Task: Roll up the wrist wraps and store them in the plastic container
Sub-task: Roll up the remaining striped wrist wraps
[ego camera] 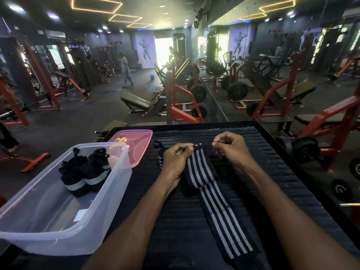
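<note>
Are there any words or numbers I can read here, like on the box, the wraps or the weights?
None can be read.
White label in the box: too blurred.
Weight plate markings: too blurred.
Striped wrap: only stripes, no words.
Wall poster: a figure, no legible words.

2 rolled wraps [85, 170] in container [109, 221], lid [136, 141] behind, flat wrap [220, 211] right

Striped wrist wrap [218, 207]: near end cut off by bottom edge; far end partly covered by left hand [175, 160]. Second wrap [161, 157] mostly hidden behind that hand. Right hand [231, 149] fingers [216, 145] curled; contents not discernible. Pink lid [136, 141] partly hidden behind plastic container [109, 201].
</note>
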The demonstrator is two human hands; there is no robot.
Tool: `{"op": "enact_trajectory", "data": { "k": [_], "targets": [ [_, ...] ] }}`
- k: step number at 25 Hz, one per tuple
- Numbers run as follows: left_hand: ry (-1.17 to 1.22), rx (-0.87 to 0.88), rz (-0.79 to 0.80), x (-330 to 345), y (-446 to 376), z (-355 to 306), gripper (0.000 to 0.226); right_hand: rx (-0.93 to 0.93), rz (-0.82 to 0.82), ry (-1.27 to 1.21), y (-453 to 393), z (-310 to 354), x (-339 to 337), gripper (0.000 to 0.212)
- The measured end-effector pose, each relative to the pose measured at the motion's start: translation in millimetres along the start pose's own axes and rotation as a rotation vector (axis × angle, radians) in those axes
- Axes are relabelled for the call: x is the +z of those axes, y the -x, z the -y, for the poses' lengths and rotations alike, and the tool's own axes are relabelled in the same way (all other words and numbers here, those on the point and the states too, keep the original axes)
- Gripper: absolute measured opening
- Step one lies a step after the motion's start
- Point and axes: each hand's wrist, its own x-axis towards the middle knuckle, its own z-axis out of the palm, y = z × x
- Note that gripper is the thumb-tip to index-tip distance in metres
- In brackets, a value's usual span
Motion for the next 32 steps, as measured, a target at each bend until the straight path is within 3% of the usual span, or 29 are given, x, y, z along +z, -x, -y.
{"op": "enact_trajectory", "data": {
  "k": [3, 6, 9, 12, 16, 21, 28, 32],
  "targets": [
    [-0.042, 0.022, 0.018, 1, 0, 2, 0.012, -0.019, -0.02, 0.032, -2, 0, -3, 0.018],
    [-0.119, 0.076, 0.048, 1, 1, 4, 0.015, -0.192, -0.065, 0.087, 1, 3, -3, 0.006],
    [-0.173, 0.126, 0.082, 2, 1, 4, 0.02, -0.294, 0.118, 0.263, 4, 5, 2, 0.007],
    [-0.188, 0.142, 0.1, 3, 2, 4, 0.026, -0.237, 0.205, 0.374, 3, 0, 8, 0.011],
    [-0.181, 0.132, 0.11, 2, 2, 5, 0.024, -0.055, 0.268, 0.302, 5, 1, 6, 0.015],
    [-0.097, -0.016, 0.155, 3, 0, 6, 0.012, -0.107, 0.21, 0.193, 4, -1, 2, 0.002],
    [-0.148, 0.017, 0.095, 0, 2, 4, 0.02, -0.042, 0.274, 0.169, 7, 0, 4, 0.01],
    [-0.137, -0.01, 0.118, 2, 4, 1, 0.019, -0.151, 0.243, 0.085, 4, -5, 3, 0.007]
  ]
}}
